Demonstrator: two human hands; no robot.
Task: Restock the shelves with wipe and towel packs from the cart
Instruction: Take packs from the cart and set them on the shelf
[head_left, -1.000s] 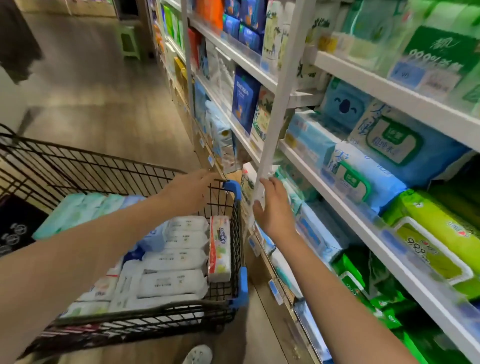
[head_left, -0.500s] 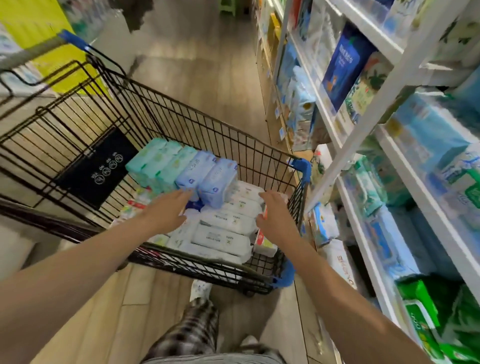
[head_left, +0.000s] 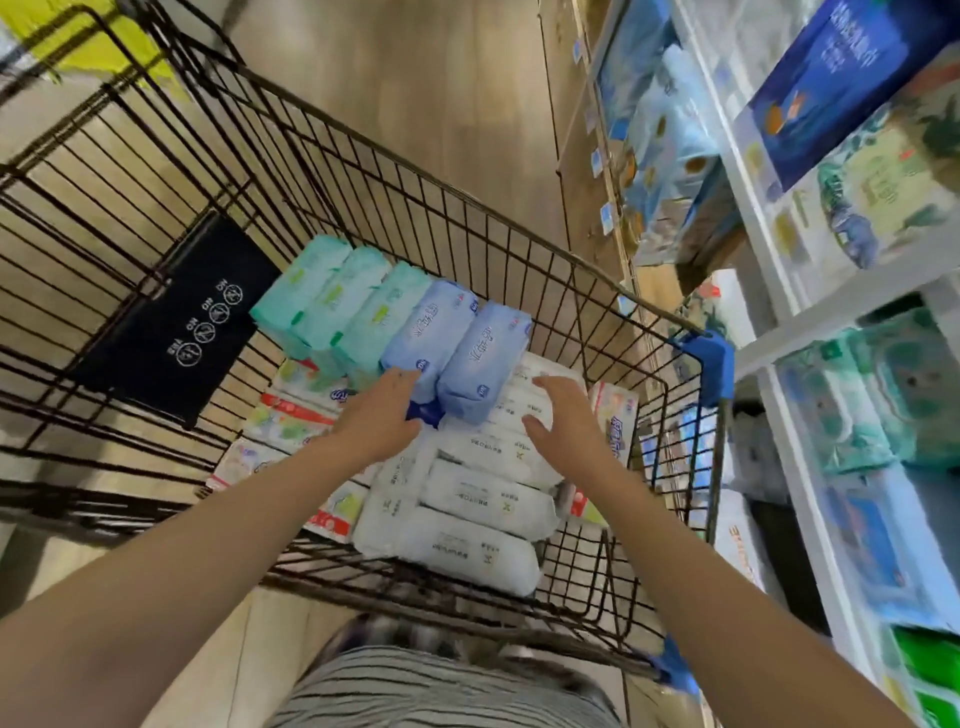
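On my feed the cart (head_left: 363, 171) reads as dark wire metal with a dull finish, and its corner guards (head_left: 709, 364) as smooth blue plastic. The packs (head_left: 483, 499) are soft plastic film with a faint sheen. I see wood-look floor (head_left: 441, 78) planks, satin. The shelves (head_left: 810, 312) are smooth white. The shirt (head_left: 415, 691) is striped cloth.

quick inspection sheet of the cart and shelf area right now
surface: black wire cart on wood floor
job's things: three green packs, two blue packs, stacked white packs in cart
clutter: black sign panel inside cart
hands: left hand open, at the blue packs' near end; right hand open above white packs
cables: nothing seen
surroundings: stocked shelves at right
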